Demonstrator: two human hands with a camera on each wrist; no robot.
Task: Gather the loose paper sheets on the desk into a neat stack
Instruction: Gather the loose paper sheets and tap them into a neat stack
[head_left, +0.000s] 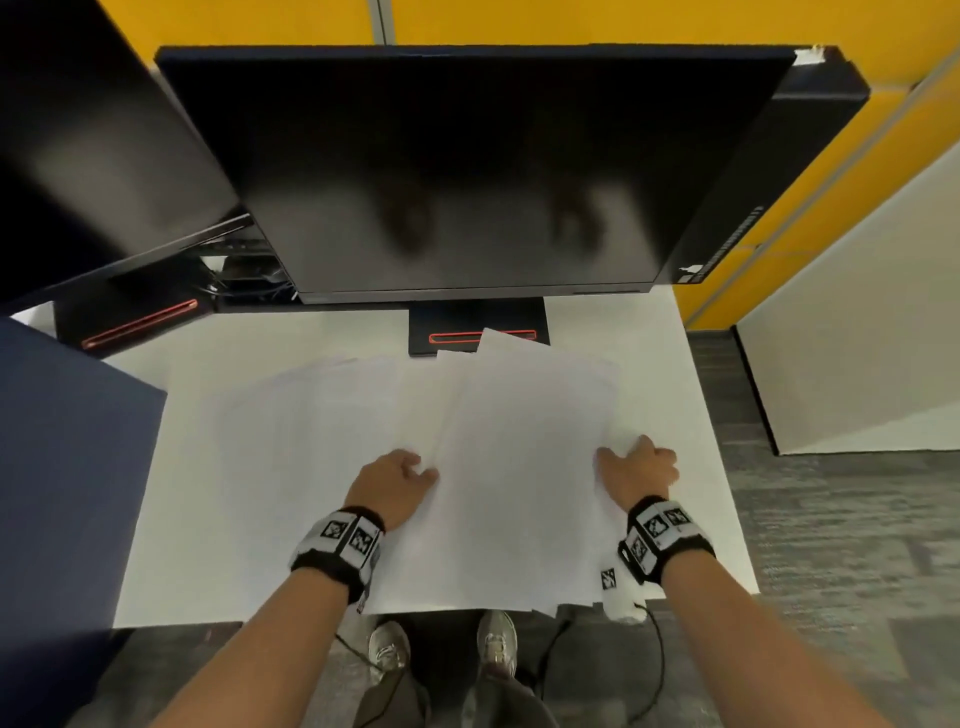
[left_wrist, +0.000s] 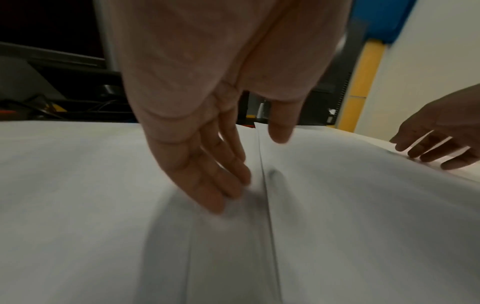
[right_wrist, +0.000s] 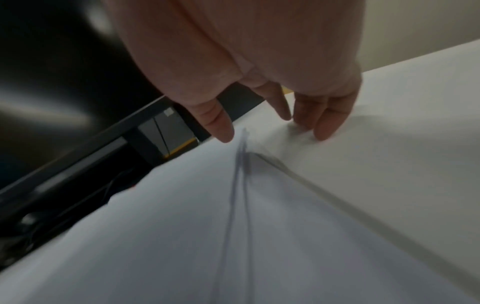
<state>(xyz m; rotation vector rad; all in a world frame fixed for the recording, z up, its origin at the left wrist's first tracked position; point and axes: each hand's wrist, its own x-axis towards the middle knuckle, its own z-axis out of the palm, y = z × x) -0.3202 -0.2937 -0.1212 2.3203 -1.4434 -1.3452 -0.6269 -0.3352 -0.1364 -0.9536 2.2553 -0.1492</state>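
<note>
From my remote station I see the paper sheets (head_left: 519, 467) spread over the white table (head_left: 691, 415), overlapping unevenly in front of the dark monitor (head_left: 467, 166), with one corner poking over the monitor's stand (head_left: 478, 332). More sheets fan out to the left side of the table, their edges faint against the white surface.

My left hand (head_left: 395, 486) sits at the left edge of the central bunch of sheets. In the left wrist view its fingers (left_wrist: 207, 181) are stretched out and relaxed, tips down on the paper just beside a raised sheet edge, with the thumb (left_wrist: 279, 127) apart on the other side of that edge. Nothing is pinched; the fingers only touch the paper.

My right hand (head_left: 641, 470) is at the right edge of the same bunch. In the right wrist view its fingers (right_wrist: 327, 123) point down and touch the surface close by the sheet edges, while the thumb (right_wrist: 218, 125) hangs over the top of the paper. They look loosely extended and not wrapped round anything, though motion blur makes the exact contact hard to judge.

The central bunch lies between my two hands, its near edge reaching the front edge of the table. Both wrists carry black-and-white marker bands (head_left: 340, 545).
</note>
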